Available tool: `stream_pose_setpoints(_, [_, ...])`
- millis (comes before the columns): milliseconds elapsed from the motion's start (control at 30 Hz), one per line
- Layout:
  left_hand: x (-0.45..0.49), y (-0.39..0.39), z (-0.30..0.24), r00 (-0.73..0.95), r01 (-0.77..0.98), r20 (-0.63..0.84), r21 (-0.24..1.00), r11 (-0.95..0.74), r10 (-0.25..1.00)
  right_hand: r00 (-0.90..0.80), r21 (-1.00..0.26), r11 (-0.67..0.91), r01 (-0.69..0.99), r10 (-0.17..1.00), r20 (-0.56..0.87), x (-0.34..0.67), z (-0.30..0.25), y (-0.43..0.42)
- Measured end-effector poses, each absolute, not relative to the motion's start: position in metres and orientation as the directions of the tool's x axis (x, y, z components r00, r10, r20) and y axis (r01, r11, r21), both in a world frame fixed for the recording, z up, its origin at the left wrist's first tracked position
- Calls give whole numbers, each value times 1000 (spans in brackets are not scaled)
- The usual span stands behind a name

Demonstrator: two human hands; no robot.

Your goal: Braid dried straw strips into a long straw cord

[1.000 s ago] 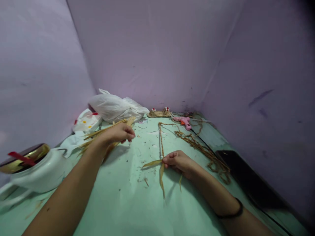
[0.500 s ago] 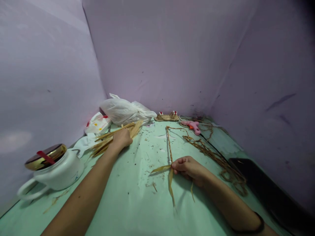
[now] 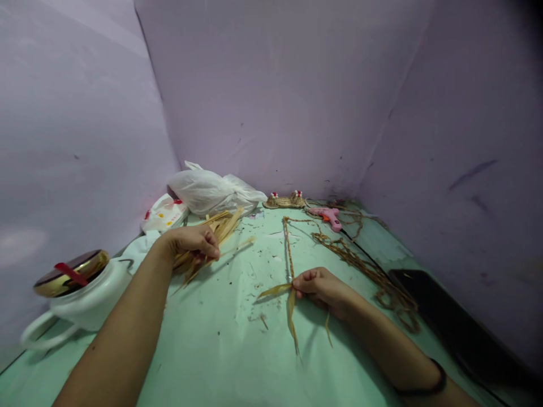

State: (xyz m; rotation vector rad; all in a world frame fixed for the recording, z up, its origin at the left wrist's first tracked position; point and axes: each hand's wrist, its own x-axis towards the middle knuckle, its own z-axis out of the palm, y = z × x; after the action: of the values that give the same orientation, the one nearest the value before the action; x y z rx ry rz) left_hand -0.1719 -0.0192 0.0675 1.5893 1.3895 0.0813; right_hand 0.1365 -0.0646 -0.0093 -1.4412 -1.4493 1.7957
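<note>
My left hand is closed in a pinch on a dry straw strip, whose pale end sticks out to the right. Behind and under that hand lies a bundle of straw strips. My right hand pinches a thin braided cord at its lower end. From those fingertips loose flat strips spread to the left and downward, and another hangs below the palm. The cord runs up the table, bends, and leads right toward a heap of finished braid.
On the left stands a white pot with a gold lid. A white plastic bag and a tissue pack sit at the back. A small woven piece, a pink glue gun and a black phone-like slab are farther right.
My left hand has drawn back toward me from the straw bundle, with a strip now in its fingers. My right hand keeps its pinch on the braid. The view has shifted slightly.
</note>
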Motion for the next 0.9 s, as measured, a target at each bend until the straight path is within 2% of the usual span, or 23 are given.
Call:
stream_pose_setpoints(100, [-161,-19,68,306,800,-543,592,97,782,-366,-884,-375,280,809,-459,137,-9,-65])
stream_pose_setpoints(233, [-130,-11,57,247,832,-314,554,-34,917,-366,-885,-373,278,811,-456,137,-7,-65])
stream_pose_setpoints(333, [-105,-6,36,104,915,-141,401,-39,984,-368,-882,-386,269,805,-465,136,-4,-66])
stream_pose_setpoints(433, [-90,-5,17,81,952,-37,300,-66,996,-354,-882,-385,271,812,-464,136,-1,-67])
stream_pose_setpoints(500, [-86,-6,12,125,943,-45,315,-104,991,-343,-883,-385,269,818,-461,135,-1,-67])
stream_pose_setpoints(600, [-81,-11,17,228,914,-166,377,-152,959,-336,-887,-391,246,824,-456,136,-3,-66])
stream_pose_setpoints(733, [-67,-26,32,440,810,-321,546,-216,838,-345,-896,-381,226,829,-440,137,-8,-64])
stream_pose_setpoints(800, [-57,-35,37,516,757,-334,609,-237,789,-350,-901,-367,231,833,-428,137,-9,-63])
stream_pose_setpoints(900, [-42,-47,41,522,748,-327,620,-238,788,-347,-902,-361,237,836,-425,137,-7,-64])
